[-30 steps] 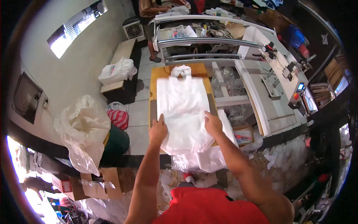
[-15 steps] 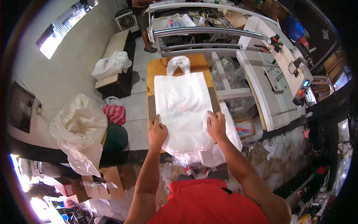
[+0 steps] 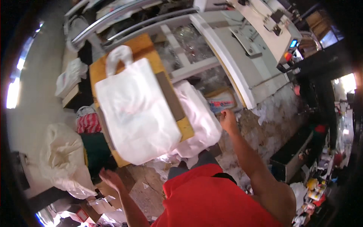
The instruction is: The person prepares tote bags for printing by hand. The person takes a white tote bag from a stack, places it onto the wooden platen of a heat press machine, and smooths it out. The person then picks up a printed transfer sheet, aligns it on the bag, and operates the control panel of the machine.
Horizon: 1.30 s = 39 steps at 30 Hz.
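Observation:
A white tote bag [image 3: 138,109] lies flat on a brown board [image 3: 99,70], its loop handles [image 3: 120,56] pointing away from me. My left hand [image 3: 109,178] is off the bag, beyond the board's near left corner, with its fingers stretched out and nothing in them. My right hand [image 3: 228,121] hangs in the air to the right of the board, its fingers curled together and slightly blurred; nothing shows in them. Close to it, a pile of white bags [image 3: 198,126] sits partly under the board's right side.
A press machine [image 3: 249,49] with metal rails [image 3: 113,19] stands at the back right. Near its base lies a shallow box [image 3: 223,100] with printed white material. On the left are a large whitish sack [image 3: 62,155], a green bin [image 3: 92,149] and a red-and-white striped bag [image 3: 88,120]. Cardboard boxes [image 3: 104,204] lie lower left.
Both hands have let go of the tote bag's sides and moved apart, left hand down-left, right hand outward. My view has turned, so the board and bag appear further left and tilted.

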Tool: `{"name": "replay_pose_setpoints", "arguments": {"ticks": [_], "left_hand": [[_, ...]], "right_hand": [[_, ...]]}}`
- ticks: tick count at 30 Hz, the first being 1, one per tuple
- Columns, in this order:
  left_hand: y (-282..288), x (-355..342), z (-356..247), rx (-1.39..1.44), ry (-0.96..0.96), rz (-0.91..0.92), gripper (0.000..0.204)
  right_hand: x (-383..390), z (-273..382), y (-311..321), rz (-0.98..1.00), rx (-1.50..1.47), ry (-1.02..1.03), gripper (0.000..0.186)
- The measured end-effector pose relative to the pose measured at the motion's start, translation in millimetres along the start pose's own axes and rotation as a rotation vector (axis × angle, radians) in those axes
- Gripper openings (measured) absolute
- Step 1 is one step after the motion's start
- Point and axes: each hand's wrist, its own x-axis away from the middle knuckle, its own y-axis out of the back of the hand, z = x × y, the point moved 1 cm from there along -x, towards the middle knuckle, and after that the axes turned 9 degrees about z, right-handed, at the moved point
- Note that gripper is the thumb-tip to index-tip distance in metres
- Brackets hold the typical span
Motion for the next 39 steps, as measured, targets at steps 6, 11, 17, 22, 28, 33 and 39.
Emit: {"name": "replay_pose_setpoints", "arguments": {"ticks": [6,11,17,22,28,33,39], "left_hand": [[-24.4,191.1,115.5,-0.255,0.205,0.854,0.026],[-13.8,312.8,94.9,-0.425,0.416,1.228,0.027],[-33.7,316.7,34.4,-0.359,0.378,1.308,0.038],[-53.0,302.2,16.5,-0.137,0.484,1.232,0.033],[-80.4,269.9,-35.8,-0.103,0.399,1.224,0.028],[-81.1,258.7,-65.9,0.064,0.066,1.283,0.025],[-99.6,242.2,-113.3,0.246,-0.054,1.35,0.03]], "right_hand": [[-63.7,-198.2,-56.2,0.335,0.437,-0.062,0.044],[-145.3,-181.3,-105.8,0.639,0.537,-0.059,0.08],[-167.3,-214.9,-129.5,0.484,0.665,0.132,0.058],[-168.5,-206.3,-103.6,0.379,0.427,0.157,0.014],[-152.7,-198.7,-61.4,0.043,0.314,0.354,0.01],[-127.8,-164.7,-42.1,0.152,0.204,0.05,0.012],[-121.5,-182.8,-41.1,0.309,0.263,0.054,0.016]]}}
